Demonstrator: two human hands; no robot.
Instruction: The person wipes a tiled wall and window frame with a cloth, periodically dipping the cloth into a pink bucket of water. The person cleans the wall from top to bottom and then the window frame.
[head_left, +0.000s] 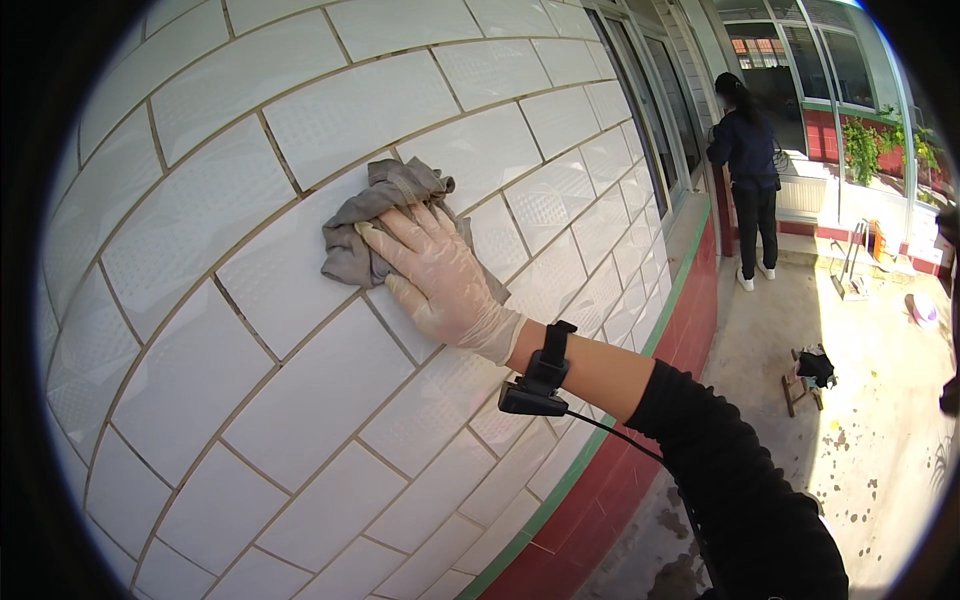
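Note:
A crumpled grey cloth (352, 206) lies flat against a wall of white rectangular tiles (322, 405). My right hand (442, 281), in a thin translucent glove, presses on the cloth with its fingers spread over it. Part of the cloth is hidden beneath the palm, and one end sticks out past the wrist side. A black strap with a small device (536, 394) circles my right wrist, and a cable runs from it along the black sleeve (742, 480). My left hand is out of view.
Below the white tiles run a green strip (525, 529) and red tiles (577, 499). Sliding windows (660, 97) interrupt the wall farther along. Another person (746, 172) stands by a doorway. A small stool (806, 382) with dark cloth and a long-handled dustpan (849, 281) stand on the concrete ground (772, 322).

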